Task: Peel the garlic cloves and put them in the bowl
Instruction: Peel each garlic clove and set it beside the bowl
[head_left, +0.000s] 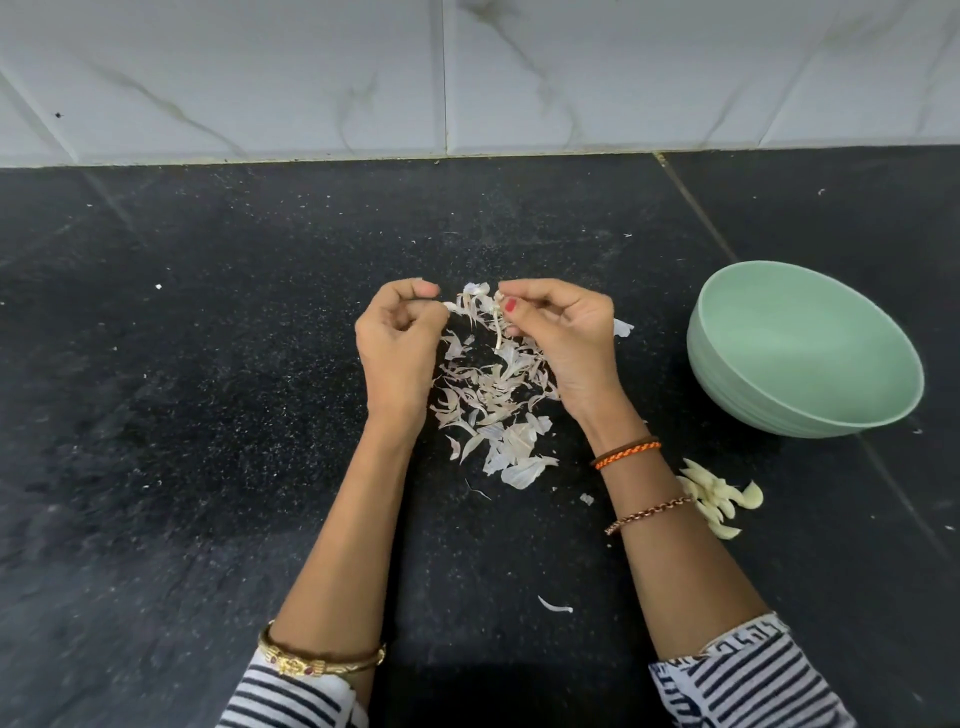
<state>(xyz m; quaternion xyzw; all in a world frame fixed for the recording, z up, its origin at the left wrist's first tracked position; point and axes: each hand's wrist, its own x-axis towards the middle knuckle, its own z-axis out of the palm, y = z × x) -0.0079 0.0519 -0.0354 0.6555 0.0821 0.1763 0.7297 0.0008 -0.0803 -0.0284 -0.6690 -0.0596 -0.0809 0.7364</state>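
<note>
Garlic skin (475, 304) stretches between my two hands: left hand (397, 345) pinches one end, right hand (563, 338) grips the stalk. Peeled cloves (719, 499) lie beside my right forearm, near the bowl (802, 348).

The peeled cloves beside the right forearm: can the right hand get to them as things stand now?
Probably yes, once freed. The peeled cloves lie uncovered on the counter just outside the right forearm, nothing over them. But the right hand is busy pinching a garlic piece.
</note>
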